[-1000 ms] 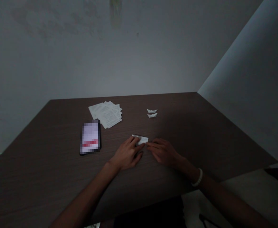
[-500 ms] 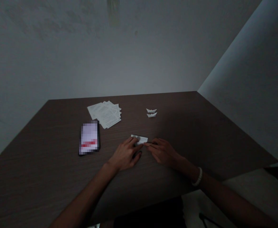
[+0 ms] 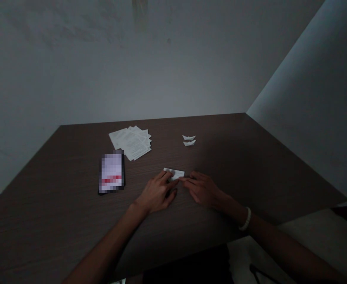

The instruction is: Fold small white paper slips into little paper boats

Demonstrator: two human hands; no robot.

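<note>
A small folded piece of white paper (image 3: 178, 173) lies on the table in front of me. My left hand (image 3: 159, 192) rests over its left part and near edge, fingers spread and pressing it down. From the other side, my right hand (image 3: 202, 189) touches the paper's near right corner with its outstretched fingertips. Part of the paper is hidden under the left fingers. Beyond the hands sit two small folded paper boats, a farther boat (image 3: 189, 138) and a nearer boat (image 3: 190, 143), close together.
A fanned pile of printed paper sheets (image 3: 132, 142) lies at the back left of the brown table (image 3: 235, 157). In front of the pile is a dark-edged tablet-like device (image 3: 111, 171) with a blurred screen. Walls border the table behind and at right.
Almost nothing differs. The right fingertips have shifted very slightly at the paper's corner, while the left hand and the paper stay in place.
</note>
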